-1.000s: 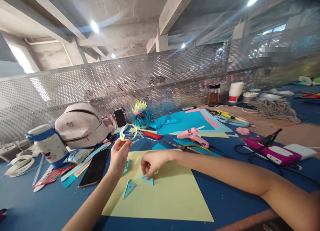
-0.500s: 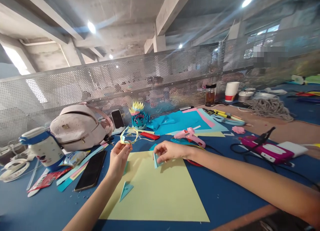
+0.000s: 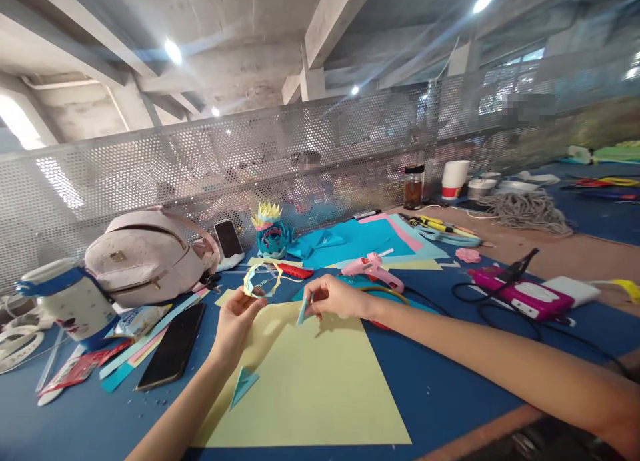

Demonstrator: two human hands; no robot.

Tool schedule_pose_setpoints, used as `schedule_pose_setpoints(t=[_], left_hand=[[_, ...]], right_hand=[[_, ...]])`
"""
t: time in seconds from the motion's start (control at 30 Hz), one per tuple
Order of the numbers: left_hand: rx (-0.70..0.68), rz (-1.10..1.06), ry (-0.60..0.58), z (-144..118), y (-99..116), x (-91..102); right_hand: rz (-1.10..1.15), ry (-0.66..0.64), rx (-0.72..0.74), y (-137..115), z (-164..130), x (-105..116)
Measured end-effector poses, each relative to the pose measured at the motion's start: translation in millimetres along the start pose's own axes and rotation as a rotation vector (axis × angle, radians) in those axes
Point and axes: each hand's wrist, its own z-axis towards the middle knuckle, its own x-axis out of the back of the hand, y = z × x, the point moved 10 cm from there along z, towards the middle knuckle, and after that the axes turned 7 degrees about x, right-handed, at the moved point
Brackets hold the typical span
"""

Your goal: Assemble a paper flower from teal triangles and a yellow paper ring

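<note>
Between the fingertips of my left hand (image 3: pixel 236 324) is a ring of folded yellow and pale blue paper (image 3: pixel 263 279), raised above the sheet. My right hand (image 3: pixel 330 297) pinches a small folded light blue paper piece (image 3: pixel 302 310), held close to the ring but apart from it. Under both hands lies a large yellow paper sheet (image 3: pixel 320 388). A second folded light blue triangle (image 3: pixel 243 387) rests on the sheet's left part. Behind the hands lie a red utility knife (image 3: pixel 296 270) and a pink glue gun (image 3: pixel 374 271).
A blue and yellow folded-paper model (image 3: pixel 273 234) stands at the back, beside stacked coloured paper (image 3: pixel 370 241). To the left are a pink backpack (image 3: pixel 145 258), a bottle (image 3: pixel 75 308) and a black phone (image 3: pixel 173 348). A magenta device with cables (image 3: pixel 523 294) sits on the right.
My right hand has shifted a little and turned its blue piece to a narrower, edge-on angle. My left hand still holds the ring. The whole view has swung slightly.
</note>
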Motion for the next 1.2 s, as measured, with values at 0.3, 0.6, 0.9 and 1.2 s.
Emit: schedule_pose_setpoints(t=[0.3, 0.6, 0.9, 1.2], left_hand=[[-0.073, 0.289, -0.111, -2.9, 4.3, -16.9], [0.04, 0.322, -0.19, -12.3, 2.8, -34.9], [0.154, 0.098, -0.223, -10.5, -15.2, -36.8], [0.255, -0.052, -0.209, -13.6, -26.5, -34.5]], right_hand=[[-0.247, 0.271, 0.236, -52.9, -9.1, 24.6], [-0.529, 0.374, 0.355, -71.6, -20.5, 17.8], [-0.464, 0.294, 0.177, -48.3, -16.0, 6.5], [-0.291, 0.281, 0.166, -46.1, -13.5, 4.4]])
